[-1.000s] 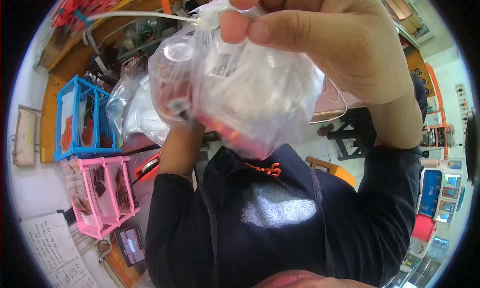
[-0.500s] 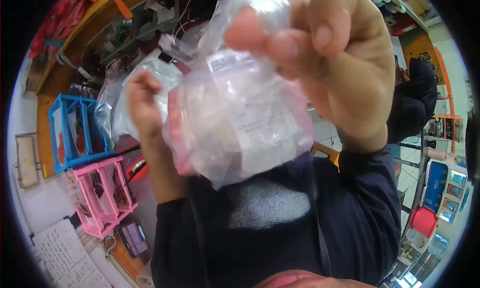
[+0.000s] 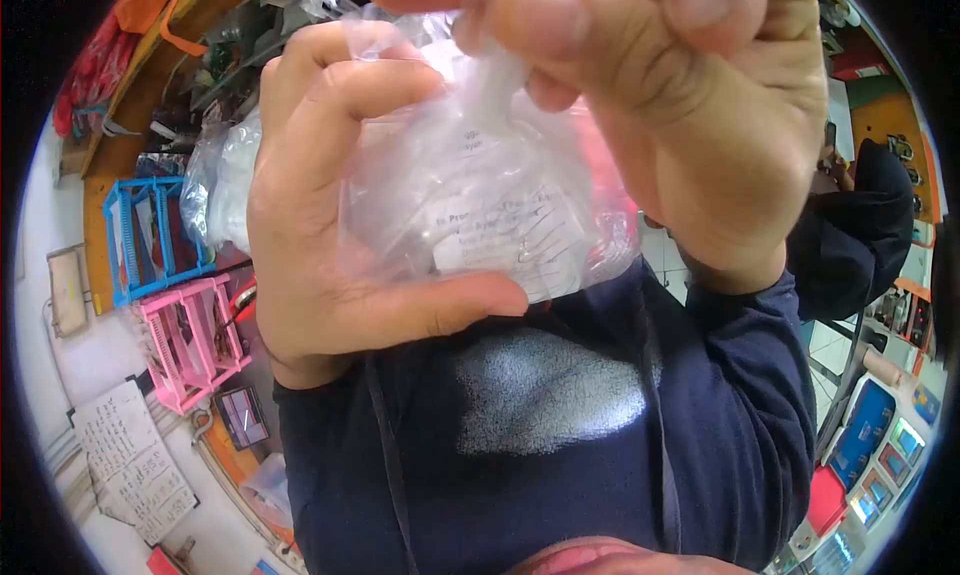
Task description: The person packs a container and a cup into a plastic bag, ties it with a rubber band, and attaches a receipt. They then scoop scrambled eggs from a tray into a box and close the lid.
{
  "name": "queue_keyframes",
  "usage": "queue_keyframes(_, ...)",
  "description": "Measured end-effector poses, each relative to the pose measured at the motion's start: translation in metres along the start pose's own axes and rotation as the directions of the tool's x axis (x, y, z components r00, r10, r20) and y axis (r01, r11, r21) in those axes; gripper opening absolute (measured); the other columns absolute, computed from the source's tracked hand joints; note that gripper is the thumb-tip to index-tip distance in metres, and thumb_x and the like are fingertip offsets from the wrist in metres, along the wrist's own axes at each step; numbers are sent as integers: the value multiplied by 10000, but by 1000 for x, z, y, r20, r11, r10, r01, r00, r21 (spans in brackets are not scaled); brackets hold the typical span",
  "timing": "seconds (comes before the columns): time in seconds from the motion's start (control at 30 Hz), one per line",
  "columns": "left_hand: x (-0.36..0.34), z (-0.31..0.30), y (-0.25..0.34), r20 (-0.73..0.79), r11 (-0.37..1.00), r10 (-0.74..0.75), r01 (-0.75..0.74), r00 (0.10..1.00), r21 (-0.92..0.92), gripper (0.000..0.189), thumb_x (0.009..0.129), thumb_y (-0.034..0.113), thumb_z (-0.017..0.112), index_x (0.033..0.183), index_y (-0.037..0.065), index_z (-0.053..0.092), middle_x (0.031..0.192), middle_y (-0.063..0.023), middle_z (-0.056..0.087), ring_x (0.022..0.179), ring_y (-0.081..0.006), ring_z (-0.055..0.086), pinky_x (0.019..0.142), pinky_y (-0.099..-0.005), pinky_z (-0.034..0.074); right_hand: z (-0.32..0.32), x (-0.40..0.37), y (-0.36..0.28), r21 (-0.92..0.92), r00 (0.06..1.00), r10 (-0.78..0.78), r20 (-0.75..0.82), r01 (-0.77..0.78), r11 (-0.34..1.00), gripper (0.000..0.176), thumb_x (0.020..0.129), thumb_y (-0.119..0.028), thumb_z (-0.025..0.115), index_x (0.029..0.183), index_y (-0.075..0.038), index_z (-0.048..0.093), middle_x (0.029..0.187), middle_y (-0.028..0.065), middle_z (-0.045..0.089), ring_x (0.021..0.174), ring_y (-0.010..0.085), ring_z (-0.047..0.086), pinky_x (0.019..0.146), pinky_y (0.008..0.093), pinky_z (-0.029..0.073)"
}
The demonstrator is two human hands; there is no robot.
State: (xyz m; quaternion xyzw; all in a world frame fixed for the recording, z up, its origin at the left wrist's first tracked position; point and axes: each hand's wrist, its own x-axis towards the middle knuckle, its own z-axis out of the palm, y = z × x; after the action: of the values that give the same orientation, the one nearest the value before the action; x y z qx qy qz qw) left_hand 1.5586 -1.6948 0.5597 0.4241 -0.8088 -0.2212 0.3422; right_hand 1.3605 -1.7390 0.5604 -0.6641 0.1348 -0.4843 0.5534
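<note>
A clear plastic bag (image 3: 480, 165) is held up in front of my chest. Inside it, or against it, a white paper with printed text and handwritten strokes (image 3: 510, 240) shows through. Some pink material (image 3: 610, 175) is visible along its right side. My left hand (image 3: 310, 205) wraps round the bag's left side, fingers over the far edge and thumb along the near edge. Gathered plastic at the top is pinched between the fingers of my right hand (image 3: 690, 105), which is partly cut off by the frame's upper edge.
To the left stand a blue rack (image 3: 160, 240) and a pink rack (image 3: 195, 340). More clear plastic packaging (image 3: 225, 175) lies behind my left hand. A handwritten sheet (image 3: 135, 460) hangs at lower left. At the right is another person in dark clothing (image 3: 860, 235).
My left hand has come in from the left and closed round the bag. My right hand has kept hold of the bag's top. The bag is now seen more upright and closer.
</note>
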Motion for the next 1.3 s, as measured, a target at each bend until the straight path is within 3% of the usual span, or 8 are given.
queue_keyframes(0.2, 11, 47, 25, -126, 957, -2, -34, 992, -287, 923, 451, 240, 952, 1228, 66, 486, 1302, -190, 443, 1207, -308, 466, 993, -434, 363, -66, -18, -10, 57, 999, -35, 20, 34, 998, 231, 881, 54, 492, 1027, -124, 473, 1019, 263, 623, 821, 235, 645, 706, 353, 530)
queue_keyframes(0.3, 26, 55, 34, -132, 982, 141, -156, 981, -104, 907, 456, 274, 950, 1210, 72, 488, 1268, -252, 443, 1174, -357, 486, 963, -444, 404, -77, -39, 13, 586, 962, -273, -16, 230, 777, 266, 883, 60, 495, 1002, -177, 478, 1025, 274, 613, 901, 296, 642, 780, 399, 522)
queue_keyframes(0.47, 44, 84, 38, -364, 960, 279, -268, 889, 79, 514, 477, 352, 853, 814, 49, 609, 937, -193, 593, 844, -343, 575, 741, -430, 503, -99, -48, 26, 333, 862, -507, 0, 478, 813, 252, 831, -39, 654, 1003, -189, 547, 987, 192, 630, 800, 237, 582, 757, 354, 467)
queue_keyframes(0.83, 49, 97, 30, -255, 937, 333, -290, 908, 194, 460, 653, 367, 802, 945, 115, 552, 980, -152, 514, 878, -290, 554, 785, -452, 515, -106, -65, 23, 358, 925, -368, 92, 314, 879, 126, 854, -75, 629, 785, -73, 523, 1042, 166, 631, 831, 177, 569, 718, 261, 492)
queue_keyframes(0.9, 49, 97, 36, -250, 955, 281, -245, 926, 167, 368, 716, 344, 751, 934, 134, 542, 956, -124, 508, 876, -289, 556, 781, -433, 513, -87, -66, 37, 102, 773, -595, -219, 625, 774, 157, 817, -17, 655, 765, -60, 514, 988, 151, 631, 802, 176, 570, 719, 278, 511)
queue_keyframes(1.03, 52, 100, 43, -349, 984, 173, -175, 921, 26, 391, 540, 391, 749, 785, 103, 651, 798, -93, 578, 729, -251, 546, 638, -359, 477, -95, -69, 37, 122, 798, -580, -162, 600, 791, 198, 747, 24, 721, 763, -25, 529, 957, 120, 629, 800, 186, 576, 771, 306, 527)
queue_keyframes(1.23, 52, 113, 54, -251, 995, 49, -26, 967, 94, 267, 740, 311, 700, 929, 179, 566, 1027, -124, 499, 962, -302, 539, 856, -405, 477, -97, -71, 40, 138, 791, -588, -172, 610, 780, 229, 714, 25, 757, 750, 1, 533, 852, 103, 610, 745, 155, 591, 755, 336, 559)
queue_keyframes(1.3, 66, 133, 52, -599, 998, 55, -23, 799, 62, 274, 566, 357, 748, 748, 189, 628, 844, -68, 579, 761, -234, 543, 677, -354, 455, -94, -77, 37, 120, 805, -559, -200, 587, 801, 240, 704, 28, 764, 753, 7, 530, 844, 104, 602, 730, 154, 591, 741, 328, 561)
